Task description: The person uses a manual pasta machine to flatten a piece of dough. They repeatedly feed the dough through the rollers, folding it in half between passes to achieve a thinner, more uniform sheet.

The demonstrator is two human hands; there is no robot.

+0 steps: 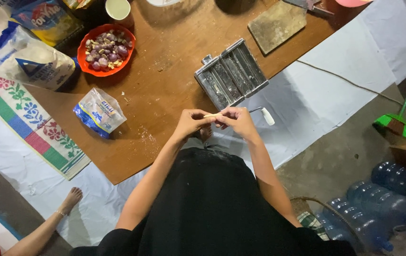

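Left hand (192, 124): pinching the left end of a thin pale dough strip (211, 115), fingers curled, grip clenched on it.
Right hand (239, 121): meeting the left hand, fingertips closing on the right end of the same strip, grip grasping it.
Dough strip: hanging in the air between both hands, just past the counter's near edge, in front of the pasta machine; long axis running nearly level from left to right, the left end pointing toward the left hand, the middle partly hidden by fingers.
Pasta machine (232, 73): sitting at the near right edge of the wooden counter (165, 71), turned at a slant, metal rollers facing up.
Crank handle (266, 115): sticking out off the machine's near side, white knob hanging beyond the counter edge, just beside the right hand.
Red bowl (106, 50): lying toward the far left of the counter, holding purple and pale cloves or bulbs.
Small plastic bag (99, 113): resting near the left edge of the counter, well apart from the hands.
Large flour sack (22, 57): leaning at the far left corner.
Wooden board (277, 21): lying at the far right edge.
Floor: carrying a white sheet (345, 66), a patterned mat (37, 128), a green broom (395, 124) and blue water jugs (392, 189); another person's bare foot (70, 199) showing at lower left.
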